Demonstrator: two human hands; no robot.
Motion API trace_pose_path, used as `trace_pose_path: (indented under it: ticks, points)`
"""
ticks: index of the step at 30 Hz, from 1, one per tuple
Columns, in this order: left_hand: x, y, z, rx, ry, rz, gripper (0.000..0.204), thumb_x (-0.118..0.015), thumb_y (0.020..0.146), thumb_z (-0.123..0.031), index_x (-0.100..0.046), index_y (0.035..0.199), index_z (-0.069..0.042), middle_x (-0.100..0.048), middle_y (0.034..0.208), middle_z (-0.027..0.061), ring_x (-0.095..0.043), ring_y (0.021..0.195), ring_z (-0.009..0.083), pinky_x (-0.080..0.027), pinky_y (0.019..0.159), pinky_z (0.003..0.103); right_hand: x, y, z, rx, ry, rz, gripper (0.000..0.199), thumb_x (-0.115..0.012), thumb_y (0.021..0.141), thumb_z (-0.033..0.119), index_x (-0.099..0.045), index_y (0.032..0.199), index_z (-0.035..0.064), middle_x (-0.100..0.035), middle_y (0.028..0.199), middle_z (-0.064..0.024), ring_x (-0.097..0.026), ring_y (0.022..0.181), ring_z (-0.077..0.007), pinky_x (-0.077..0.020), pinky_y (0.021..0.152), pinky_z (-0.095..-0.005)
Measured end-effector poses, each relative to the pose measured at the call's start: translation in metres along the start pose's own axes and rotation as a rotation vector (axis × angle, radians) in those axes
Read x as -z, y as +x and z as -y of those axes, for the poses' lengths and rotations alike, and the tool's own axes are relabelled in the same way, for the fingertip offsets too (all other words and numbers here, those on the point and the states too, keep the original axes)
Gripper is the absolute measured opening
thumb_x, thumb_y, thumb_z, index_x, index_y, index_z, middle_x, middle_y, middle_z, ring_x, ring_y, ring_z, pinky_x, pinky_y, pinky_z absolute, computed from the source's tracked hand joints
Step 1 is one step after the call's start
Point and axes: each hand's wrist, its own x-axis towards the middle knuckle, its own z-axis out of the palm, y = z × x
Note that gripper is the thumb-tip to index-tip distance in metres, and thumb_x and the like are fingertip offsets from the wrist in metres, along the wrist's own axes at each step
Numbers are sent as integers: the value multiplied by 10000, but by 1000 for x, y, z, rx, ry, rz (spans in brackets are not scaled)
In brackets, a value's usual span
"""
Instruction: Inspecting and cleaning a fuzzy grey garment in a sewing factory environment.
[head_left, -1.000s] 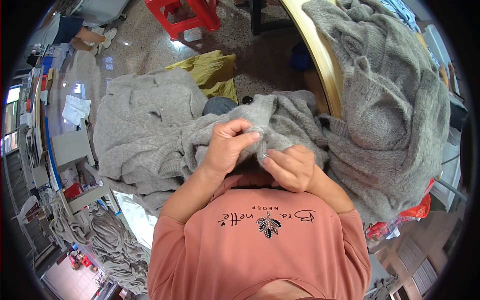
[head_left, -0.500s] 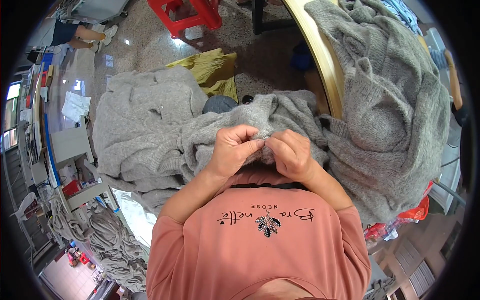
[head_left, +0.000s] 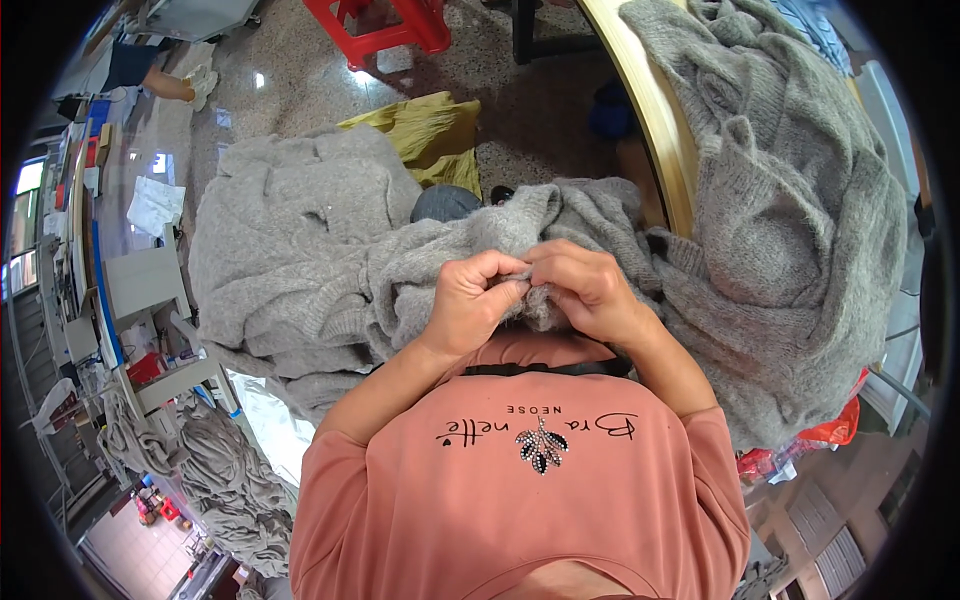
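A fuzzy grey knitted garment (head_left: 400, 265) lies bunched across my lap. Both hands pinch a small part of it close to my body. My left hand (head_left: 472, 300) is closed, thumb and forefinger pressed on the knit. Against its fingertips my right hand (head_left: 588, 288) is closed too, its curled fingers gripping the same spot from the right and partly covering it. Whether anything small sits between the fingertips cannot be made out.
More grey knitwear (head_left: 300, 190) is heaped to the left. On the right, similar knits (head_left: 780, 240) drape over a pale wooden table edge (head_left: 655, 100). A yellow sack (head_left: 430, 135) lies on the floor ahead, with a red stool (head_left: 385, 35) beyond. Grey garments (head_left: 230, 480) pile up at lower left.
My right hand has shifted slightly up, its fingers now over the left fingertips. The view has moved a little. An arm at the far right edge has gone out of sight.
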Motion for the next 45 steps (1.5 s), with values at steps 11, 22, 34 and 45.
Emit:
trace_pose_path:
  ticks: [11,22,34,45]
  points:
    - [-1,-1,6,-92,234,-45,118,-579,691,62,-603,791,3,-598,704,67,-549,642,95,-434,574,219,-4,-9,-6,-240,78,97,230,-578,619,-33,-541,845,-7,-547,722,-128,-554,640,-268,-427,566,-321]
    - [-6,-1,3,-499,434,-103,119,-593,681,82,-569,756,-7,-586,710,98,-564,604,153,-436,522,231,-14,-21,4,-485,352,-40,102,-560,671,-16,-559,773,-2,-530,616,-112,-539,524,-219,-409,475,-285]
    - [-6,-1,-2,-839,587,-134,139,-609,674,77,-551,777,4,-566,687,113,-535,543,192,-428,467,249,-15,-17,21,-234,86,-182,107,-540,617,-52,-519,713,-9,-493,586,-118,-516,504,-248,-397,444,-302]
    - [-19,0,-3,-639,385,-195,108,-599,692,64,-545,754,-4,-573,680,92,-507,524,112,-392,452,215,-17,-18,12,42,-285,-264,188,-521,522,-39,-492,700,13,-405,539,-89,-447,446,-247,-348,394,-324]
